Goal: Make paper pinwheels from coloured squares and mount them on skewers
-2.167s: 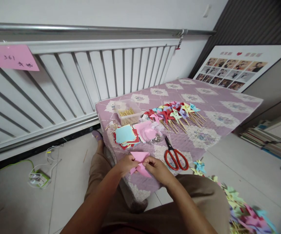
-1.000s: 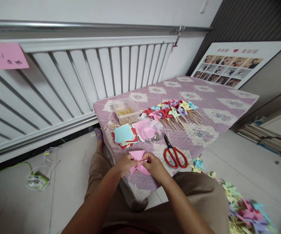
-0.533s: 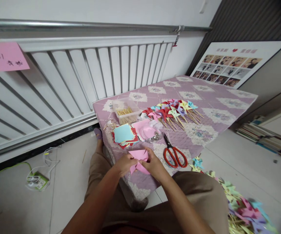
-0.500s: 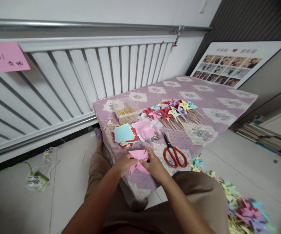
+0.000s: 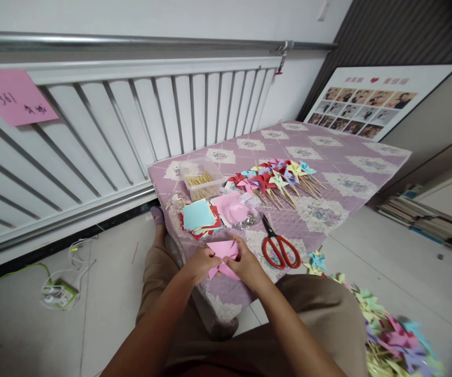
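hands: our left hand point(image 5: 199, 264) and right hand point(image 5: 245, 264) both pinch the pink paper square point(image 5: 222, 255)
risk: we judge flaps could slip or tear if our pinch shifts

White radiator point(image 5: 139, 125), pale tiled floor point(image 5: 386, 262)

Pink paper square point(image 5: 223, 255). Red-handled scissors point(image 5: 280, 248). Lilac quilted cover point(image 5: 328, 173) with pale floral diamond patches. Light blue sheet atop a red and pink paper stack point(image 5: 200, 217). Red, pink, yellow, blue and purple pinwheels point(image 5: 277, 177). White slatted radiator point(image 5: 132, 125); pink note point(image 5: 14, 97).
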